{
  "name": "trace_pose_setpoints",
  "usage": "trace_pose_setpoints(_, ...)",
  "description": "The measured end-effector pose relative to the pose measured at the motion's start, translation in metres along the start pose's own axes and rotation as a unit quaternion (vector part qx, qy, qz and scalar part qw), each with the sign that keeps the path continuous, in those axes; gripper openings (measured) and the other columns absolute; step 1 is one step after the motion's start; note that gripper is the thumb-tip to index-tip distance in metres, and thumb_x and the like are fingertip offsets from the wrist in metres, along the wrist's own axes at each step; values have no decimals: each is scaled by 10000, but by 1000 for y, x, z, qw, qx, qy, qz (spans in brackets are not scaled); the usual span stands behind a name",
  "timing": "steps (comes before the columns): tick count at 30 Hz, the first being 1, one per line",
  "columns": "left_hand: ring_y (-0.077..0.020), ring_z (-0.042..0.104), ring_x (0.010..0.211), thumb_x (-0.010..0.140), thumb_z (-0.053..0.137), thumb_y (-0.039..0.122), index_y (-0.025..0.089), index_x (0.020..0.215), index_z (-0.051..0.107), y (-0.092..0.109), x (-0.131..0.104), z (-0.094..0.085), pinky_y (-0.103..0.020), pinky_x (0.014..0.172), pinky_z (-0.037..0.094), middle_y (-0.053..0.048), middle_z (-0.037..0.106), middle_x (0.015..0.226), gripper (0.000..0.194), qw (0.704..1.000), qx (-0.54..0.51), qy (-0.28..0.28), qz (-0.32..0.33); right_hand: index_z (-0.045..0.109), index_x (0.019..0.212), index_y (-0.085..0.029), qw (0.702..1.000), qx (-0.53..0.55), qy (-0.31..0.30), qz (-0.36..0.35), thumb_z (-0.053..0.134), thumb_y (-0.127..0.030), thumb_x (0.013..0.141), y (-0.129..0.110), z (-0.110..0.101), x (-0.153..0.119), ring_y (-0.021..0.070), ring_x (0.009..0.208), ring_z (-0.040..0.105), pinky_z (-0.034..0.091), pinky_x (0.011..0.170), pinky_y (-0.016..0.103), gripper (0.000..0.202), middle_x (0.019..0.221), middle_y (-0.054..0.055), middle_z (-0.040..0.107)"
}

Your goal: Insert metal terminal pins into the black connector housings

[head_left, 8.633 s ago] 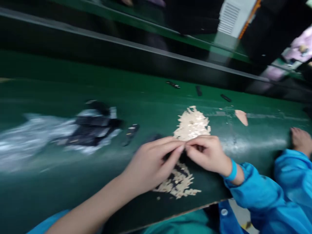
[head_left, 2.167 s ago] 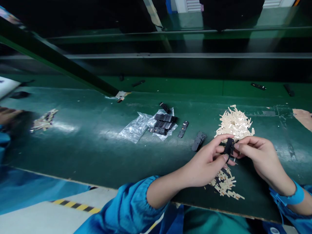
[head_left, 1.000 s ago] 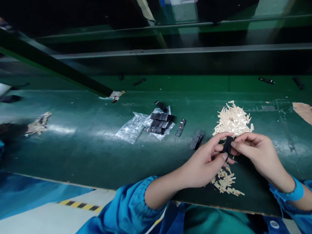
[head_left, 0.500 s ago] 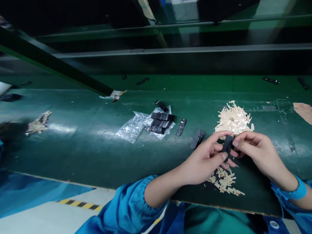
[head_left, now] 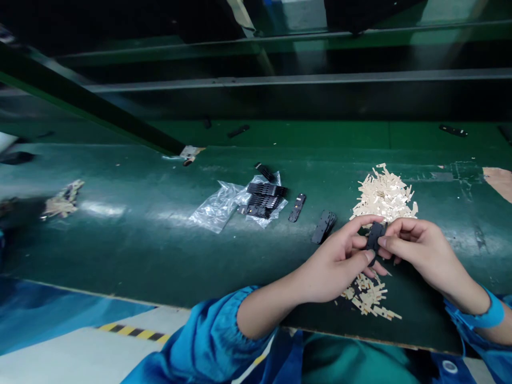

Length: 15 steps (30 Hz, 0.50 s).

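Observation:
Between my hands is a small black plastic part, held upright over the green table. My left hand grips it with the thumb at its lower end and the forefinger at its top. The thumb and fingers of my right hand press on its right edge; whether a smaller piece is between them is hidden. A big heap of pale flat pieces lies just behind my hands, and a smaller scatter of them lies below, near the front edge. A stack of black parts stands left of my left hand.
Black parts lie on a clear plastic bag at the middle, beside one loose black part. Another pale pile is far left. A green post slants down to the table. More black parts lie along the back.
The fingers of my right hand have shifted slightly left, onto the black part, which is turned a little. My left hand has hardly moved.

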<state>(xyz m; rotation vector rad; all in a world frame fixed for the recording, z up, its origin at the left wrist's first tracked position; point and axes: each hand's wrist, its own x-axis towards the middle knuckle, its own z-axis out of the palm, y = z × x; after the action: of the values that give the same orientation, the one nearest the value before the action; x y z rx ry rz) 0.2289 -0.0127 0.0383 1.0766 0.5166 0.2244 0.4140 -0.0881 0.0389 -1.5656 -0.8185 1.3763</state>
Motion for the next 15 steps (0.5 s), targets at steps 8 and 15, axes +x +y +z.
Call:
trace_pose_setpoints(8,-178,756,884,994,564,171,218,1494,399,-2,0,0,-272,766,600,-64,708,989,528,1000,-13,2,8,678,684,-206,999,-29,26,-38,805,-357,734,2,2,0,158,588,588,461,553,280,204,645,18,669)
trace_pose_setpoints(15,-184,757,878,1008,560,207,220,1510,396,-2,-1,-1,-290,777,606,-59,694,987,528,1000,-3,-8,25,685,737,-208,998,-34,3,-61,789,-330,785,5,1,-2,151,612,576,454,577,271,167,658,-9,626)
